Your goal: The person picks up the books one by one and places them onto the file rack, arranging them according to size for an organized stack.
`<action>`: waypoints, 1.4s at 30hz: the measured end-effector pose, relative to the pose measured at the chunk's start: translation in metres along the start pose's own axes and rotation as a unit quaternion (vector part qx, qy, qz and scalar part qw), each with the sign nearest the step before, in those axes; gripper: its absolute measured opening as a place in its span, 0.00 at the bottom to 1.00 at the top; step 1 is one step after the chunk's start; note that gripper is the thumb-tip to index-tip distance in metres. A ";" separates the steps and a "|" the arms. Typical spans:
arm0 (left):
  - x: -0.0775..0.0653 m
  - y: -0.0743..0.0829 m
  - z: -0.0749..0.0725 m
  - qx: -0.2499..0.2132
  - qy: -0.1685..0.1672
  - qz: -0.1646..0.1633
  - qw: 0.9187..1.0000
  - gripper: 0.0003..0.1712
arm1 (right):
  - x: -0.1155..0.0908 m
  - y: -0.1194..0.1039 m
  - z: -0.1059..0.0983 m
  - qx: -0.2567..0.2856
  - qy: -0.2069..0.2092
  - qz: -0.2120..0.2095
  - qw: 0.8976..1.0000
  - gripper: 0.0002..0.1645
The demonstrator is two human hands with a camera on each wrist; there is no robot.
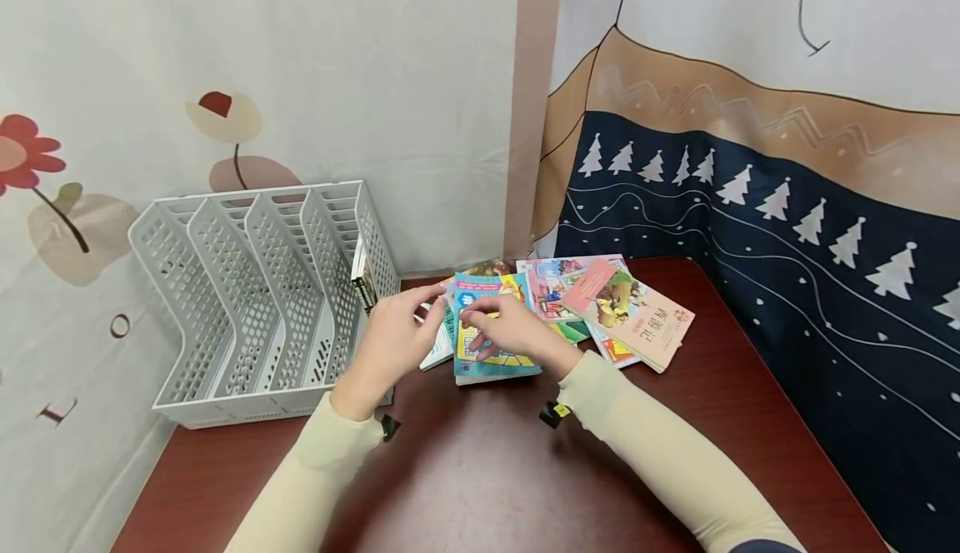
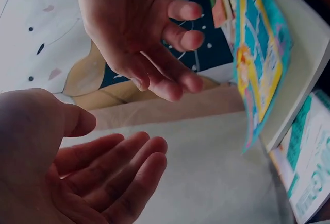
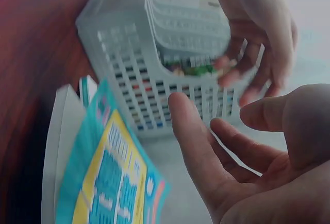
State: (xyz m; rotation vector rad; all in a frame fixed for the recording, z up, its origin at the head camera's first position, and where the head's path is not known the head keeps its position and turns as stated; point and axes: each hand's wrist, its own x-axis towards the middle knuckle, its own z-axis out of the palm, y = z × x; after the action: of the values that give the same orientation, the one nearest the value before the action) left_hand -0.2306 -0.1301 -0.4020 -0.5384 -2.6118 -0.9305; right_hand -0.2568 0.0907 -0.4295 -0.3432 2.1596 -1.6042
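My left hand hovers between the file rack and the books, its fingers loosely bent with nothing in them. Over the blue and yellow book hangs my right hand, also without anything between its relaxed fingers. In the left wrist view both hands face each other with a gap between them, and the blue and yellow book lies apart from them. A white and green book is partly under that book. A book stands in the rightmost slot of the white file rack.
Right of the blue book, a pink illustrated book and a beige book overlap at the back of the brown table. Curtains with flowers and white trees hang behind and to the right.
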 end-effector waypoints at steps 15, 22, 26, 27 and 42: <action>-0.008 -0.012 0.050 0.035 -0.095 -0.089 0.991 0.29 | -0.011 0.044 -0.050 -0.061 0.127 0.076 0.987 0.25; -0.009 -0.023 0.068 0.043 -0.130 -0.119 0.983 0.34 | -0.016 0.062 -0.054 -0.132 0.153 0.093 0.975 0.24; -0.009 -0.031 0.076 0.061 -0.133 -0.129 0.981 0.34 | -0.017 0.069 -0.051 -0.168 0.147 0.107 0.969 0.24; -0.009 -0.033 0.078 0.060 -0.135 -0.134 0.980 0.33 | -0.017 0.071 -0.050 -0.175 0.142 0.110 0.968 0.25; -0.013 -0.041 0.090 -0.022 -0.166 -0.221 0.961 0.37 | -0.008 0.088 -0.035 -0.003 0.090 0.096 0.991 0.28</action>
State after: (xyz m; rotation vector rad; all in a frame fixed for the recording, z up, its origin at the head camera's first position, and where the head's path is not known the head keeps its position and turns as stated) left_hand -0.2524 -0.1044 -0.4956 -0.1213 -3.0988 -1.1121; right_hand -0.2617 0.1500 -0.5037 0.0083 2.2525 -1.5712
